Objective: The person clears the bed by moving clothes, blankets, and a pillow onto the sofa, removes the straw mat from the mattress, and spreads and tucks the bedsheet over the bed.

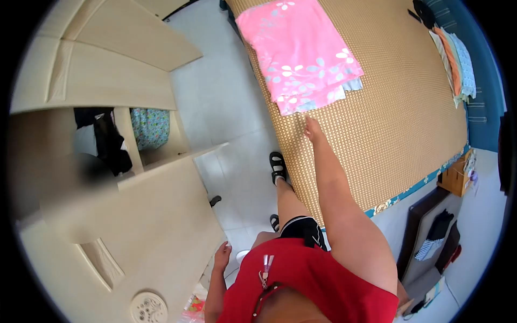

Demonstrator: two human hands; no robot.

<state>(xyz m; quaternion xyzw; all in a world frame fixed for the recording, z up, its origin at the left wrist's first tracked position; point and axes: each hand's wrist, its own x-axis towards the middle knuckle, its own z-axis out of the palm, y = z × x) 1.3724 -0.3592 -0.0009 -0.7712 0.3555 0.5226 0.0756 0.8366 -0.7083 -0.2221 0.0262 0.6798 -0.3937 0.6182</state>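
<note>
A folded pink blanket [304, 48] with white and grey leaf patterns lies on the woven mat [393, 124] of the bed. My right hand [312, 130] reaches out over the mat, just short of the blanket's near edge. Its fingers are loosely bent and apart, with nothing visible in them. Lower down, my left hand [222, 256] hangs beside the edge of a cream wardrobe door [156, 231]. Its fingers look slightly apart and seem to hold nothing; I cannot tell whether they touch the door.
The open wardrobe on the left holds dark clothes [110, 142] and a flowered cloth bundle [150, 128]. Pale floor tiles [231, 107] run between wardrobe and bed. Folded fabrics [455, 64] lie by the headboard. A wooden box [458, 175] and a dark chair [425, 226] stand to the right.
</note>
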